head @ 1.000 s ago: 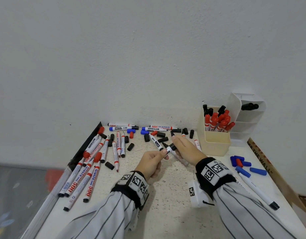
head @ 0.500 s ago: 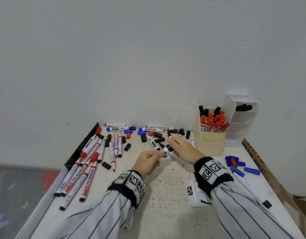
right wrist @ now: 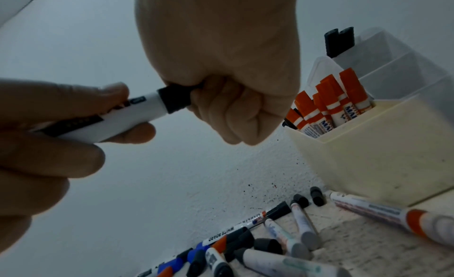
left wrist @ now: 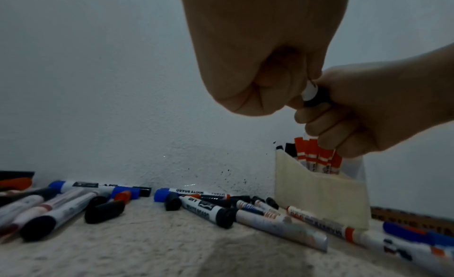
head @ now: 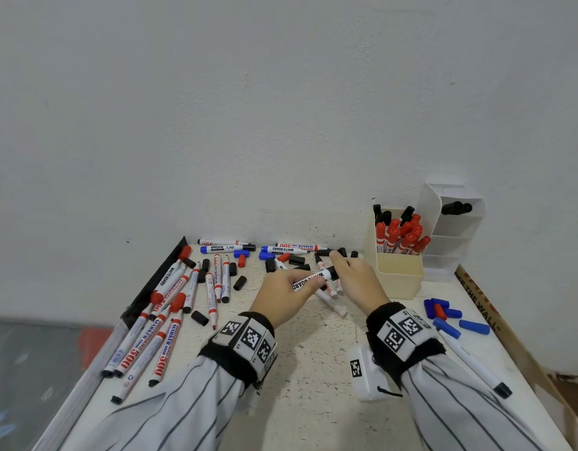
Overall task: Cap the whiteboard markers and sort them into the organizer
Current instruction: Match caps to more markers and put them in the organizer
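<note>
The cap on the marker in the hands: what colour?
Black cap, on a white barrel; clearest in the right wrist view.

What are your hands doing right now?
Left hand grips marker barrel. Right hand grips black cap, seated on its end. Cream organizer close by, nothing in the way.

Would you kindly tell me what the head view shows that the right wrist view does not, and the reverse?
Only the head view shows the loose blue caps right of the cream organizer and the capped red markers at the table's left edge. Only the right wrist view shows the black cap seated flush on the marker. Both show the left hand and right hand gripping it.
</note>
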Action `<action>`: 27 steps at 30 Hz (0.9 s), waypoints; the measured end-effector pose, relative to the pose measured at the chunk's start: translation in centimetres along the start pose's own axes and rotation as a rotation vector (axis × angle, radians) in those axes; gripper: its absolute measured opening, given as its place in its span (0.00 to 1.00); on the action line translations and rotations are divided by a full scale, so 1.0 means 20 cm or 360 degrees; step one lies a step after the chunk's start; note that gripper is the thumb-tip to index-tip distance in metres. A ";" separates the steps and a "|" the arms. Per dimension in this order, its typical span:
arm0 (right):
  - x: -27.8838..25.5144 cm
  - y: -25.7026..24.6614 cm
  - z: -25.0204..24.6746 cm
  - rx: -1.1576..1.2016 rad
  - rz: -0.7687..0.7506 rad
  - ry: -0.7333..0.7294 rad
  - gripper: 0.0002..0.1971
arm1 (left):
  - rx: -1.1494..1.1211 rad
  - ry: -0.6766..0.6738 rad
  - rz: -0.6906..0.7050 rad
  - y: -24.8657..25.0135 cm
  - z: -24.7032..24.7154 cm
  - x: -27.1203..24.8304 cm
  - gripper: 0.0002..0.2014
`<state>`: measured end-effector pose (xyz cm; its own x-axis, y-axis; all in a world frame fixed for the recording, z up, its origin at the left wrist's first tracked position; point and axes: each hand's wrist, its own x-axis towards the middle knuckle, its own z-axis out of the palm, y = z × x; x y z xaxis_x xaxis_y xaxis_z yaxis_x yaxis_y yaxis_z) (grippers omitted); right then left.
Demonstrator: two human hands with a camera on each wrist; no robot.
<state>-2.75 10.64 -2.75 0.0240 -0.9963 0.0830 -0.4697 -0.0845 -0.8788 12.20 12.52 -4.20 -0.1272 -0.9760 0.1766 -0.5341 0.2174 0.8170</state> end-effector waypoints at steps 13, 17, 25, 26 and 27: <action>0.02 -0.04 -0.05 0.0174 -0.0062 0.0083 0.19 | -0.0832 -0.0350 -0.0468 0.13 -0.01 -0.02 0.16; 0.02 -0.04 -0.07 0.0093 -0.0100 0.0086 0.20 | -0.0704 -0.0300 -0.0403 0.14 0.01 -0.02 0.16; 0.02 -0.14 -0.10 -0.0198 -0.0242 -0.0090 0.20 | -0.0049 -0.0014 -0.0216 0.08 0.12 -0.01 0.13; 0.03 -0.17 -0.11 -0.0237 -0.0276 -0.0075 0.20 | -0.0062 -0.0002 -0.0216 0.08 0.12 0.00 0.15; 0.05 -0.19 -0.11 -0.0257 -0.0288 -0.0043 0.19 | -0.0036 0.0008 -0.0198 0.09 0.11 0.02 0.15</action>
<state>-2.98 10.00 1.65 0.1436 -0.9654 0.2178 -0.5905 -0.2602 -0.7640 9.34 12.58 -3.93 -0.0569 -0.9955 0.0759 -0.5264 0.0945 0.8450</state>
